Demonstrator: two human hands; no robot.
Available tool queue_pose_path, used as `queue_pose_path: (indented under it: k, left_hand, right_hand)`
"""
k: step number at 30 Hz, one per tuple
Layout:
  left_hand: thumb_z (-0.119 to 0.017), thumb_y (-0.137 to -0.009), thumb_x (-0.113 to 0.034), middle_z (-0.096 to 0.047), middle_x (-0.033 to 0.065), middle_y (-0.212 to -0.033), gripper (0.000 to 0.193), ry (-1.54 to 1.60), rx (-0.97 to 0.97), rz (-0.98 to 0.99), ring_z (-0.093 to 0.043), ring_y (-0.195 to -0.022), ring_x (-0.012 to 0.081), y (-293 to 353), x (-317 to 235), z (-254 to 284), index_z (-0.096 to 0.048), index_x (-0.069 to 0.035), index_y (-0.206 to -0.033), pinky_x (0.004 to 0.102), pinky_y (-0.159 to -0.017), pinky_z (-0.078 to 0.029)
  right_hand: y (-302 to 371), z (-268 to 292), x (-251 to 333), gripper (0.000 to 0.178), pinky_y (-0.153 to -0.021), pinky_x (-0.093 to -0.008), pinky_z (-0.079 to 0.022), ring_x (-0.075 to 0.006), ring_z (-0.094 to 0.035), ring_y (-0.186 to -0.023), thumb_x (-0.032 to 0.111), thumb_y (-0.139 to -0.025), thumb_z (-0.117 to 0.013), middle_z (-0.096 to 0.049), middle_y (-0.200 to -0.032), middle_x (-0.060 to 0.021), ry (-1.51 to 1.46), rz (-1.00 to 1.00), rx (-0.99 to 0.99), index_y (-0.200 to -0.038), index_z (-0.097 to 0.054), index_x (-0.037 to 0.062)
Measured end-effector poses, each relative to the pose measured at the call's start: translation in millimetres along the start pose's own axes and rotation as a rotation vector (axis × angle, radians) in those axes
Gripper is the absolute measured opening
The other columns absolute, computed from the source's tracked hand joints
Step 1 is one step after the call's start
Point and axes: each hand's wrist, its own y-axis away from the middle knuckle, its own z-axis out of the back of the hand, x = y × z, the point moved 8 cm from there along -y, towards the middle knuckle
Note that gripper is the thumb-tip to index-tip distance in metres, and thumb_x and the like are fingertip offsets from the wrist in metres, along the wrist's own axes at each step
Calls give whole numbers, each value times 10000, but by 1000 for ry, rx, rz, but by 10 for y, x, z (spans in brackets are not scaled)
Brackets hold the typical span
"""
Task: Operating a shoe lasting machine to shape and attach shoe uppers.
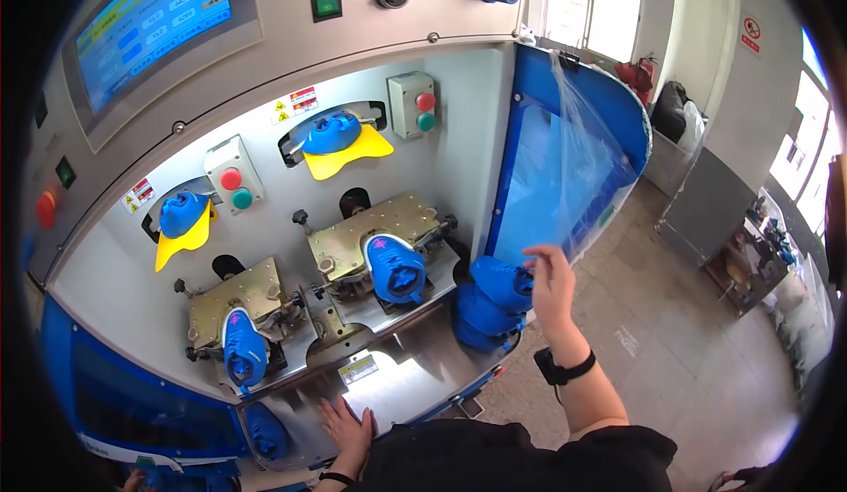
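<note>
My left hand lies flat on the metal front shelf, fingers spread and holding nothing. To its left a blue shoe upper rests by the shelf's edge. My right hand, fingers loosely bent and apart, is raised beside a pile of blue shoe uppers at the shelf's right end; nothing shows in it. Inside the machine, one blue shoe upper sits at the left brass-coloured plate, another at the right one. Farther back, two blue uppers sit on wall fixtures above yellow flaps.
Two grey button boxes with red and green buttons are on the back wall. A screen and knobs top the machine. A blue side panel hung with clear film borders the opening. Another person's hand shows at lower left.
</note>
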Motion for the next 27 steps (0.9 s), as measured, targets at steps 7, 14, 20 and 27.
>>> queue_pose_path:
  k: [7, 14, 20, 27]
  left_hand:
    - [-631, -860, -474, -283, 248, -1548, 764, -27, 32, -74, -196, -1439, 494, -17, -206, 187, -378, -69, -1457, 600, -1172, -124]
    - [-627, -876, -480, -297, 215, -1553, 732, 90, -40, -130, -223, -1459, 411, -278, -490, 238, -409, -81, -1450, 653, -1144, -147]
    - [-656, -893, -353, -405, 242, -1462, 495, 249, -198, -325, -360, -1373, 439, -202, -642, 406, -549, -64, -1279, 578, -1118, -284]
    - [-681, -883, -271, -541, 218, -1285, 302, 518, 21, -451, -535, -1185, 401, -116, -1017, 725, -640, -35, -1066, 462, -993, -446]
  right_hand:
    - [580, 679, -599, 147, -675, -220, -466, -80, -553, -738, 14, -993, -442, -629, -913, -34, -252, -211, -205, -1037, -577, 53]
    - [868, 330, -110, 129, -658, -219, -455, -81, -542, -728, 32, -1003, -447, -617, -888, -46, -236, -150, -57, -1022, -575, 32]
    - [1678, -697, -373, 163, -654, -218, -492, -70, -603, -728, 98, -1014, -511, -647, -792, -22, -317, -476, 488, -972, -644, 14]
    - [2347, -540, -1831, 270, -628, -276, -534, -147, -611, -707, 217, -1032, -437, -657, -903, -99, -303, -1094, 384, -1062, -597, 1]
